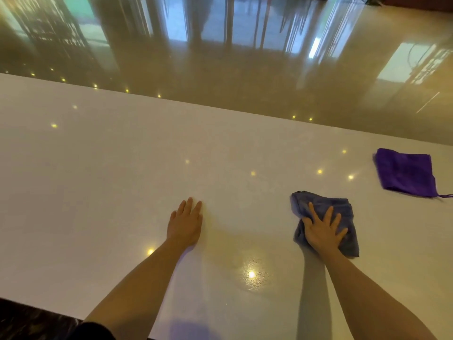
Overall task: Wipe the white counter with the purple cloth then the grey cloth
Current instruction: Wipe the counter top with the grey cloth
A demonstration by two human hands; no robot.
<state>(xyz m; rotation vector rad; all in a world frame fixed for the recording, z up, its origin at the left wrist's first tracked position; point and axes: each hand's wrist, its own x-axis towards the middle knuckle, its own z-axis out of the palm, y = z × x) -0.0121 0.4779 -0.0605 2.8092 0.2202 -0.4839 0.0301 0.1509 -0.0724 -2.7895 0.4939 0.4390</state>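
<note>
grey cloth (pixel 326 222) lies flat on the white table (pixel 122 155), pinned under the spread right hand (pixel 322 233). purple cloth (pixel 405 173) rests apart, far-right. left hand (pixel 186 223) flat, empty.

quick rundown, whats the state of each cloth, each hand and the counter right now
grey cloth: bunched, flat on the counter, pressed under the right hand
purple cloth: lying loose on the counter, untouched, off to the right
right hand: fingers spread, palm down on the grey cloth
left hand: empty, flat on the bare counter
white counter: glossy, reflecting ceiling lights
</note>
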